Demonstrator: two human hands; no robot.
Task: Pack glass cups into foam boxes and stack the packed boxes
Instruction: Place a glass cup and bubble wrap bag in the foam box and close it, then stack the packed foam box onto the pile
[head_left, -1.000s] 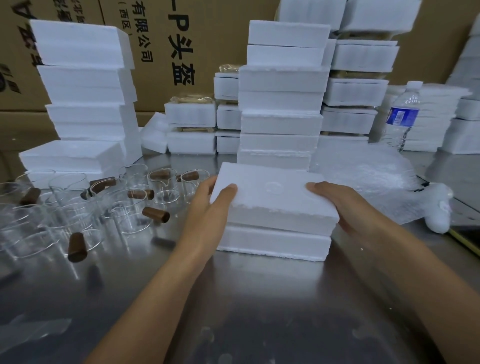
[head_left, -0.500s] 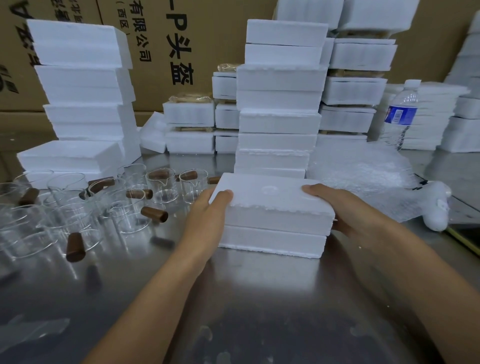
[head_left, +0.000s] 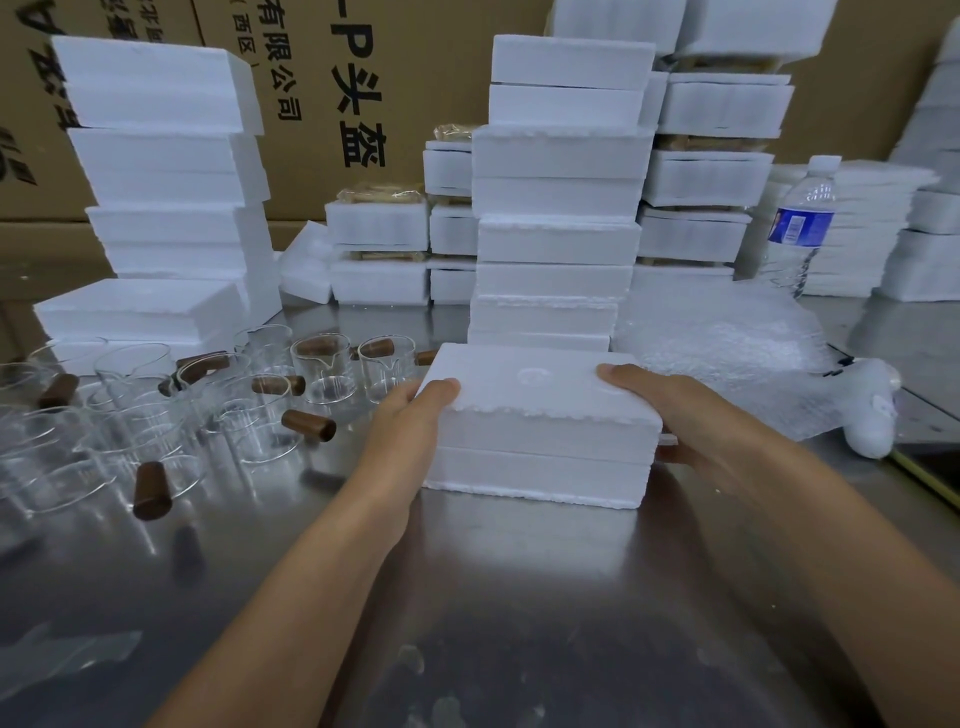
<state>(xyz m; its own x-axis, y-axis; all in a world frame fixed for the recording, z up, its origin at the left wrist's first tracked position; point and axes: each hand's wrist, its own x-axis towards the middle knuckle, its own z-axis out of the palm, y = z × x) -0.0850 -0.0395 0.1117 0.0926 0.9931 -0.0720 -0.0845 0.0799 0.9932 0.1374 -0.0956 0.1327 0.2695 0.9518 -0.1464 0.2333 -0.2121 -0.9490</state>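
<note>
A closed white foam box (head_left: 540, 431) sits on the steel table (head_left: 467, 623) in front of me, lid seated on its base. My left hand (head_left: 410, 421) grips its left end, thumb on the lid. My right hand (head_left: 670, 410) grips the right end, thumb on top and fingers down the side. Directly behind it rises a tall stack of foam boxes (head_left: 561, 208). Several glass cups with brown wooden handles (head_left: 270, 405) stand to the left on the table.
Another foam box stack (head_left: 166, 171) stands at back left, with more stacks (head_left: 711, 171) at back right. A water bottle (head_left: 802, 223) and crumpled bubble wrap (head_left: 737, 358) lie to the right. Cardboard cartons (head_left: 337, 78) wall off the back.
The lid was tilted over the base; both hands have lowered it so it now lies flat and closed on the base.
</note>
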